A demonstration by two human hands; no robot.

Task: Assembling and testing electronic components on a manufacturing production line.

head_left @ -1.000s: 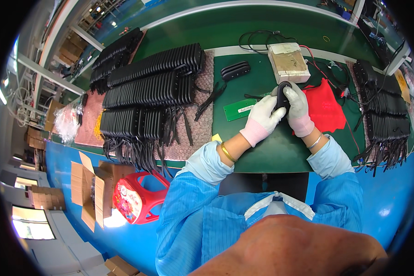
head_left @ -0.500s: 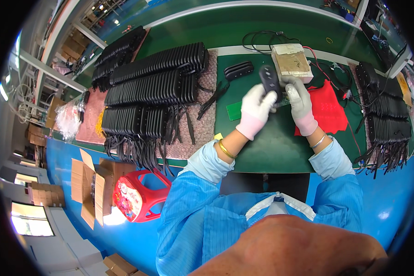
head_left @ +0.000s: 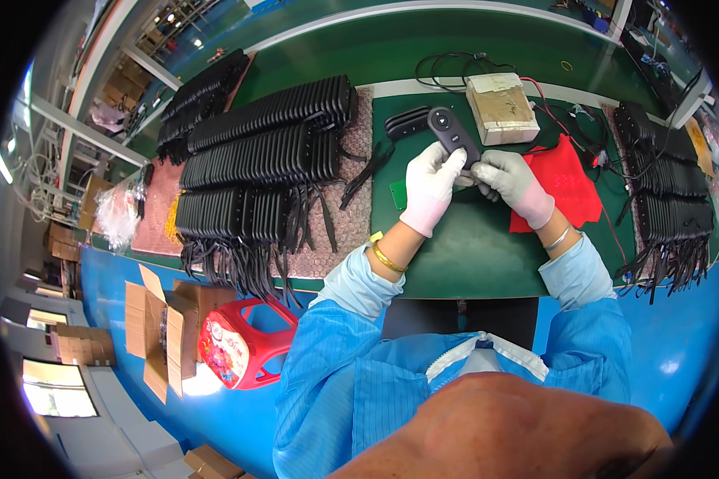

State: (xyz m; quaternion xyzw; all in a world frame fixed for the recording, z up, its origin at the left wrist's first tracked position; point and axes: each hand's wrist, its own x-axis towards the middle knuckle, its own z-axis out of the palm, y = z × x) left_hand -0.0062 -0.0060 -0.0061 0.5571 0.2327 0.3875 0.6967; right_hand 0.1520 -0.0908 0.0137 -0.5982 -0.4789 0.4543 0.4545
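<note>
— Bench? Green mat, blue edge; black units stacked left, more right; red cloth, taped box.

— Grip? Left hand and right hand both pinching black remote, raised above mat.

— Floor? Cartons, red stool.

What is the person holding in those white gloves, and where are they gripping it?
A flat black oblong device, held by its lower end: the left hand grips its left side and the right hand its lower right, leaving the upper end free above the green mat.
</note>
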